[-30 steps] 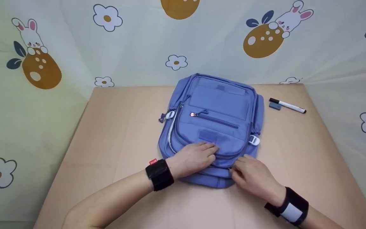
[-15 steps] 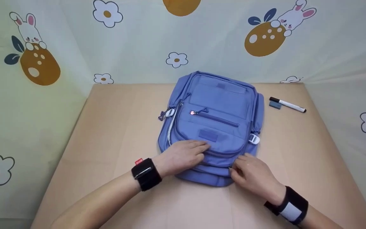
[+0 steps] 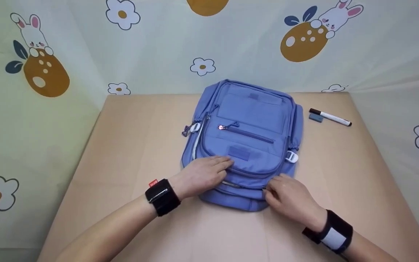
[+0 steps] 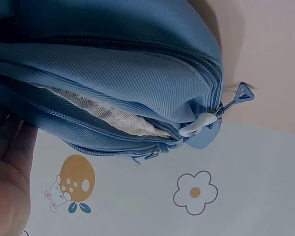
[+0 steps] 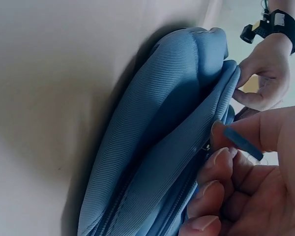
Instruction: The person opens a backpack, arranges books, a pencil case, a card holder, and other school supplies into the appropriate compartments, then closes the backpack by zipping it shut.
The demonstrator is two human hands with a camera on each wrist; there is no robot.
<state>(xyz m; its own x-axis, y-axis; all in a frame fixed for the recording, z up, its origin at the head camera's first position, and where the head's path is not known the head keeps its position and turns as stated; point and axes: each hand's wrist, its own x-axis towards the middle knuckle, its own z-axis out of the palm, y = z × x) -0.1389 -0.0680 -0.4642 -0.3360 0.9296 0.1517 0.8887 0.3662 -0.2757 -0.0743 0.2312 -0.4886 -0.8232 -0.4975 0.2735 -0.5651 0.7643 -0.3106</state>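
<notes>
A blue backpack lies on its back on the table, front pockets facing up. My left hand is at its lower left; in the right wrist view, thumb and fingers of that left hand pinch the fabric edge of a front pocket. At the lower right, my right hand pinches a zipper pull between thumb and curled index finger; the pull's blue tip sticks out. A partly unzipped side gap shows pale lining in the left wrist view. Another pale gap shows between the hands.
A white marker with a dark cap and a small blue-grey block lie right of the backpack on the tan table. A patterned curtain encloses the table's back and sides. White strap buckles stick out beside the backpack.
My left hand has slid left along the backpack's lower edge, and a pale gap now shows beside its fingers. My right hand stays at the same corner. The head view has tilted slightly.
</notes>
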